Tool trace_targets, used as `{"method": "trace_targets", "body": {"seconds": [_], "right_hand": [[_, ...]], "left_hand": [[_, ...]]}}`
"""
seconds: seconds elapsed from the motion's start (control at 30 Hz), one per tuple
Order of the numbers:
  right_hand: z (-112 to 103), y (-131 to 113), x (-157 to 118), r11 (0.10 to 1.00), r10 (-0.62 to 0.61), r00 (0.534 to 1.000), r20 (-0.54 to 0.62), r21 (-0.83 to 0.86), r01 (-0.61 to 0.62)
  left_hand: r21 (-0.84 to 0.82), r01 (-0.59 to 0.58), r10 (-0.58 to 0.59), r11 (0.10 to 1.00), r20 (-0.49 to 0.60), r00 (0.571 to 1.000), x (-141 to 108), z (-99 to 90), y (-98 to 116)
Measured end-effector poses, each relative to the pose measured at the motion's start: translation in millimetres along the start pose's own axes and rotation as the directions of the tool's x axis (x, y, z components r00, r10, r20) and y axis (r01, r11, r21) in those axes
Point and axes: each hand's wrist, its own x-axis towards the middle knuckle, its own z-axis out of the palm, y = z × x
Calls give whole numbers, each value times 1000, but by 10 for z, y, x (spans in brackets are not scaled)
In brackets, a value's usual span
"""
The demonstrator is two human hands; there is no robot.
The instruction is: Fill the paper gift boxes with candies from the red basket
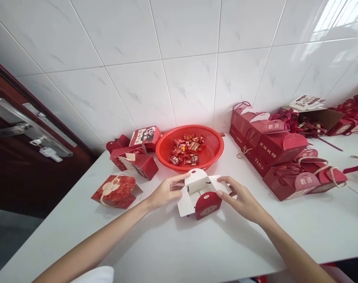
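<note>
A small red gift box [209, 206] with a white inside stands on the white table, its top flaps spread open. Nothing but its bare bottom shows inside. My left hand [167, 191] is at its left rear, thumb and fingers closed on the edge of the left and back flaps. On the right side, my right hand [238, 196] pinches the right flap between thumb and fingers. Just behind the box sits a red plastic basket [216, 151] holding several wrapped candies [183, 148].
Several red boxes [140, 162] and a patterned box with a rope handle [115, 191] stand left. Rows of closed red boxes [265, 151] stand right, with ribbons [287, 120] and a cardboard box [323, 117] farther back. Tiled wall behind; door with handle at left.
</note>
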Motion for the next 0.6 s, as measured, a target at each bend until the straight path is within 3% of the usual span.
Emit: {"method": "trace_targets", "body": {"seconds": [0.13, 0.23, 0.33, 0.5, 0.6], "right_hand": [[110, 34, -31, 976, 117, 993, 33, 182, -121], [136, -5, -25, 967, 131, 989, 62, 212, -142], [105, -45, 6, 968, 112, 987, 113, 210, -134], [20, -67, 94, 925, 47, 961, 274, 351, -146], [1, -21, 153, 904, -47, 927, 372, 411, -119]], "left_hand": [[-48, 8, -8, 999, -14, 1000, -30, 31, -108], [-84, 37, -37, 996, 7, 999, -66, 51, -175], [-61, 53, -52, 997, 15, 999, -111, 49, -231], [140, -77, 83, 987, -42, 996, -154, -34, -261], [231, -94, 110, 968, -58, 992, -162, -120, -248]]}}
